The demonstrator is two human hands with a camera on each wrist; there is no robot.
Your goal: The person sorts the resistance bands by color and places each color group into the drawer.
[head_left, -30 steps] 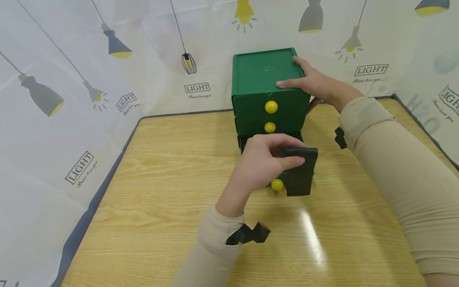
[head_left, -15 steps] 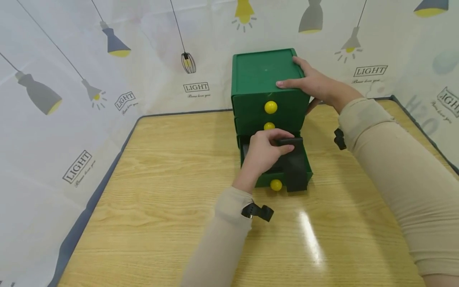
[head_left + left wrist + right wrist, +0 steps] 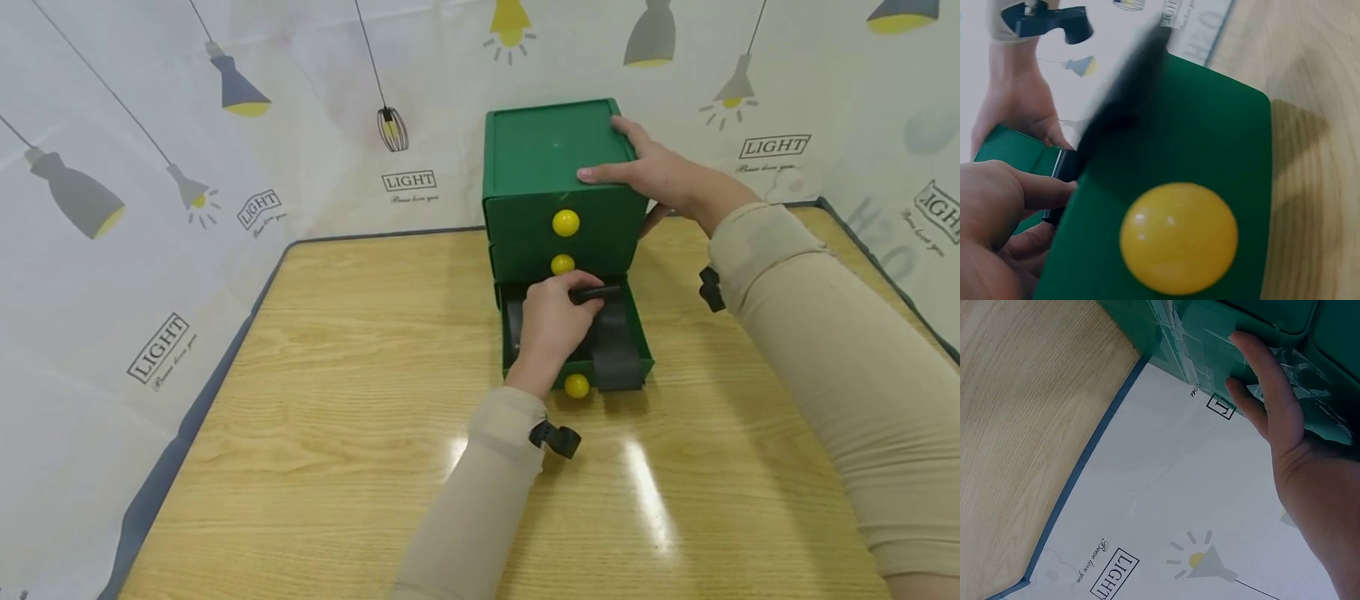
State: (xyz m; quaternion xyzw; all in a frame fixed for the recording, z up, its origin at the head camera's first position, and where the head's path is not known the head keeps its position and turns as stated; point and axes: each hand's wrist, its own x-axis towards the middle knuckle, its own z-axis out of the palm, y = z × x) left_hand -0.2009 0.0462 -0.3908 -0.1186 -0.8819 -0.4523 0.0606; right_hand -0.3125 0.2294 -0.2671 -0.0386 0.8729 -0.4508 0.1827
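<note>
A green drawer cabinet (image 3: 558, 150) with yellow ball knobs stands on the table, its bottom drawer (image 3: 647, 362) pulled out. Over that drawer my left hand (image 3: 555, 321) pinches the rounded upper end of a flat black piece (image 3: 617, 350), whose kind I cannot tell. The piece slopes down towards me, its lower end across the drawer's front panel beside the yellow knob (image 3: 1179, 237). Spread over the cabinet's right top edge, my right hand (image 3: 663, 175) rests with thumb and forefinger on top. Other fingers lie nearly straight against the taped side (image 3: 1266, 394).
Inside the drawer, at its left, lies another dark flat thing (image 3: 514, 321), partly hidden by my left hand. The wooden table (image 3: 337, 375) extends to the front and both sides. Behind it hangs a white lamp-printed backdrop (image 3: 330, 108).
My left hand has moved away from me and lower over the drawer, tilting the black piece from near upright to a flatter slope. My right hand stays put on the cabinet.
</note>
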